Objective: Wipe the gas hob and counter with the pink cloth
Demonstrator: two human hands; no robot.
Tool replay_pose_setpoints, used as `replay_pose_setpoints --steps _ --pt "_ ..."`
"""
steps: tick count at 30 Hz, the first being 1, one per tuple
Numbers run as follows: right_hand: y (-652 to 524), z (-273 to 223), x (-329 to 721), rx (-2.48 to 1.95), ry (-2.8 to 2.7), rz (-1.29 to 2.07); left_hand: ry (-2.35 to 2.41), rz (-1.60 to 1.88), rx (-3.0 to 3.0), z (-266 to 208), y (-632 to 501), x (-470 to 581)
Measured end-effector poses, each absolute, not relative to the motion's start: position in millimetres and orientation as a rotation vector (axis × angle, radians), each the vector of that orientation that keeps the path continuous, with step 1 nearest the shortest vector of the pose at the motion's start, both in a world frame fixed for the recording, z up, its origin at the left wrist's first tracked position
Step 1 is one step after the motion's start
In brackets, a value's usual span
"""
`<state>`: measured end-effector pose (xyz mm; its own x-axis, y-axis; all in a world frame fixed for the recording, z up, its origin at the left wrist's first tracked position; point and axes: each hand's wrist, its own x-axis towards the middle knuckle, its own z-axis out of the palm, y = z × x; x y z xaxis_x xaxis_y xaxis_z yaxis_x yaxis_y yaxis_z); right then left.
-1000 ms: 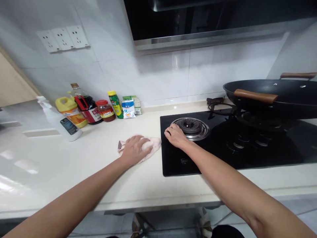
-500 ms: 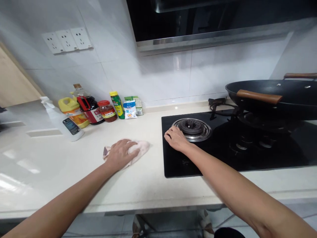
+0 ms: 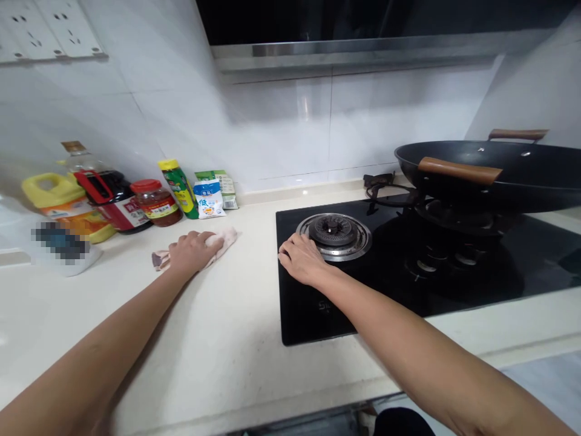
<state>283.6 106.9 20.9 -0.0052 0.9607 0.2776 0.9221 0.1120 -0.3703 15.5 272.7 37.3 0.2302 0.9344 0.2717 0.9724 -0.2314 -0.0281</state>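
Note:
My left hand point(image 3: 189, 251) lies over a pale pinkish cloth point(image 3: 223, 240) on the white countertop point(image 3: 218, 339). Its fingers press the cloth down, and the cloth's edges stick out on both sides. My right hand point(image 3: 301, 259) rests on the left part of the black glass gas hob point(image 3: 313, 321), just in front of the round burner point(image 3: 334, 233). The fingers there are loosely bent and slightly apart, with nothing visible in them; the underside of that hand is hidden.
Along the wall stand a yellow jug point(image 3: 59, 200), a dark sauce bottle point(image 3: 115, 203), a red-lidded jar point(image 3: 157, 203), a green shaker point(image 3: 179, 189) and a small packet point(image 3: 209, 200). A white spray bottle point(image 3: 18, 236) is at left, a wok point(image 3: 535, 175) on the right burner.
My left hand has pushed the cloth across the counter, away from me and closer to the jar and packets. My right hand stays in place on the hob. The view has shifted.

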Motion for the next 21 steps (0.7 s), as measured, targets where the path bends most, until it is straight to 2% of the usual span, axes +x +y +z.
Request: replay_pose_setpoints --steps 8,15,21 --pt "110 20 286 -1.817 -1.942 0.133 -1.773 -0.344 -2.297 30 282 51" --pt "115 20 291 -1.798 -1.824 0.199 -1.45 -0.433 -2.466 23 215 66" --pt "120 17 298 -1.784 -1.732 0.091 -1.052 -0.582 -2.686 18 133 67"
